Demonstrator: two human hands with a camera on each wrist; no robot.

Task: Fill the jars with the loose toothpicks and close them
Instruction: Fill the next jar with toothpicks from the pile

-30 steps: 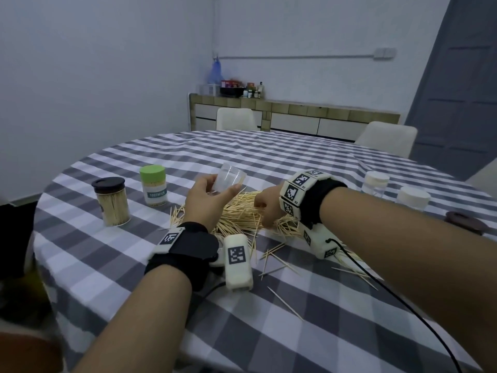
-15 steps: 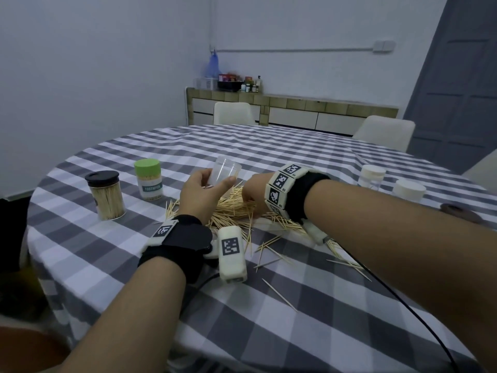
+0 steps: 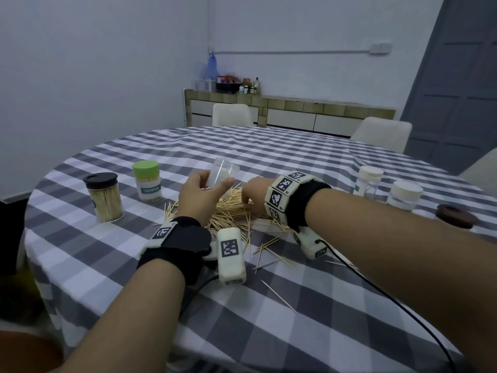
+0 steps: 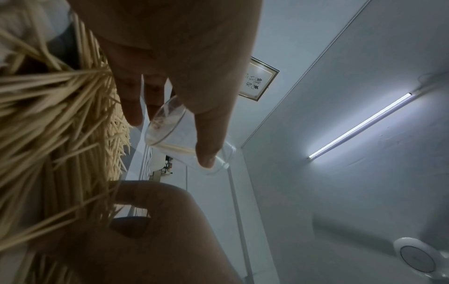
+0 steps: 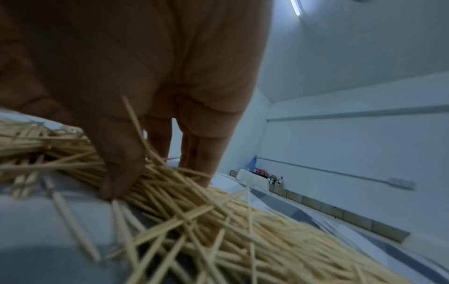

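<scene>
My left hand (image 3: 200, 193) grips a clear open jar (image 3: 221, 176) tilted above the pile of loose toothpicks (image 3: 231, 214); the left wrist view shows the jar (image 4: 184, 138) between thumb and fingers, with a few toothpicks inside. My right hand (image 3: 252, 195) reaches down into the pile, and in the right wrist view its thumb and fingers (image 5: 121, 163) pinch a bunch of toothpicks (image 5: 170, 178). A full black-lidded jar (image 3: 105, 196) and a green-lidded toothpick jar (image 3: 147, 181) stand at the left.
Two white-lidded jars (image 3: 369, 180) (image 3: 404, 193) stand at the right, with a brown lid (image 3: 454, 215) beside them. Stray toothpicks (image 3: 278, 296) lie on the checked tablecloth (image 3: 269, 332) near me. Chairs (image 3: 232, 114) and a sideboard stand beyond the table.
The right hand has shifted a little left and deeper into the pile, closing on toothpicks. The left hand keeps the jar held above the pile.
</scene>
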